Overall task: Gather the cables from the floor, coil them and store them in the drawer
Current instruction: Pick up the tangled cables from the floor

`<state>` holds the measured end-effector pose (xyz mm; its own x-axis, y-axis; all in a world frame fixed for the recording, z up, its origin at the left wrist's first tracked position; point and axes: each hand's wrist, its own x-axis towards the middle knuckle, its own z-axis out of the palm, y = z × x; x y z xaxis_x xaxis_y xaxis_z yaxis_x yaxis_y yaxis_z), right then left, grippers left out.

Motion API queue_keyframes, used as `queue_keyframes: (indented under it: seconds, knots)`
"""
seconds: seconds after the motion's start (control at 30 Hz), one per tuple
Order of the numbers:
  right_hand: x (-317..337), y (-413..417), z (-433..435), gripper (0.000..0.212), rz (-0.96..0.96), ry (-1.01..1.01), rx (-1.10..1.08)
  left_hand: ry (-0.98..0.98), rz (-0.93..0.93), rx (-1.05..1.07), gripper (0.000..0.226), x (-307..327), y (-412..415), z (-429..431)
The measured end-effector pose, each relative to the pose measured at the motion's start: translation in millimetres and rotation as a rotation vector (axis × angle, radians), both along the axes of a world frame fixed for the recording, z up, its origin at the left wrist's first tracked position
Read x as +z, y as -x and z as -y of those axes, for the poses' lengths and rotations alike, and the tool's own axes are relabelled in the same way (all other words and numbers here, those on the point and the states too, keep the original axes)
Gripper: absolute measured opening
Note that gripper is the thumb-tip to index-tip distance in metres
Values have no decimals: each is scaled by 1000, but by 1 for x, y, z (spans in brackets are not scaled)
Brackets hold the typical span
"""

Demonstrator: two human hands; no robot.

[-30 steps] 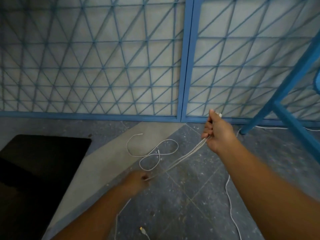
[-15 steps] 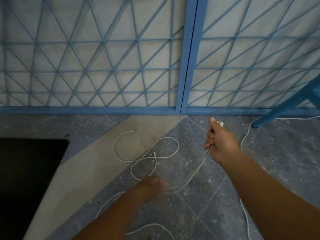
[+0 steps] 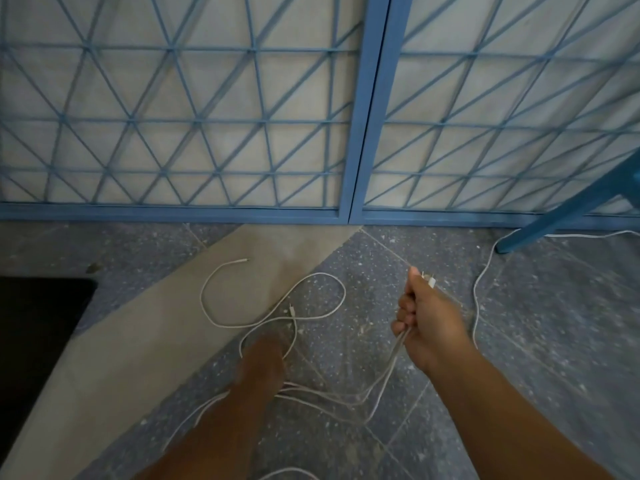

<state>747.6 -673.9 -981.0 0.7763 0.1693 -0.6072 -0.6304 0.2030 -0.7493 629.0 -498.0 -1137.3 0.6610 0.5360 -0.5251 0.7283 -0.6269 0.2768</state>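
Observation:
My right hand is fisted around several strands of a thin white cable, with its plug ends sticking up past the thumb. The strands sag down and left to the floor beside my left forearm. My left hand is blurred and reaches low over a second white cable, which lies in loose loops on the floor. Whether the left fingers grip that cable I cannot tell. A third white cable runs along the floor to the right of my right hand. No drawer is in view.
A blue lattice screen stands along the back. A blue slanted furniture leg comes down at the right. A black mat lies at the left. The floor is grey speckled tile with a tan diagonal strip.
My left hand has moved forward and right, from the stretched strands to the looped cable on the floor. The strands from my right hand have gone slack. The view has tilted down.

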Motion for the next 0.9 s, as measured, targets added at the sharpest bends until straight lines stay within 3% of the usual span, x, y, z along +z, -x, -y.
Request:
queue_keyframes:
  seconds: [0.07, 0.23, 0.3, 0.37, 0.5, 0.63, 0.8, 0.9]
  knots:
    - [0, 2, -2, 34, 6, -1, 5, -44, -47, -42, 43, -9, 5, -3]
    - [2, 3, -6, 33, -10, 25, 10, 51, 35, 52, 22, 15, 1, 2]
    - [2, 4, -8, 33, -24, 33, 1, 200, 111, 83, 17, 28, -6, 1]
    - [3, 4, -11, 34, -33, 44, 0, 366, 196, 139, 29, 41, -11, 0]
    - [7, 8, -13, 31, -47, 31, 24, 781, 324, 394, 25, 88, -14, 6]
    - [10, 13, -12, 27, -90, 24, 84, 1000, 481, 406, 25, 134, -4, 10]
    - [20, 20, -9, 29, -110, 41, 150, 1128, 546, 339, 27, 170, 5, 16]
    - [29, 25, -5, 29, -101, 7, 168, 1079, 582, 295, 29, 183, 8, 21]
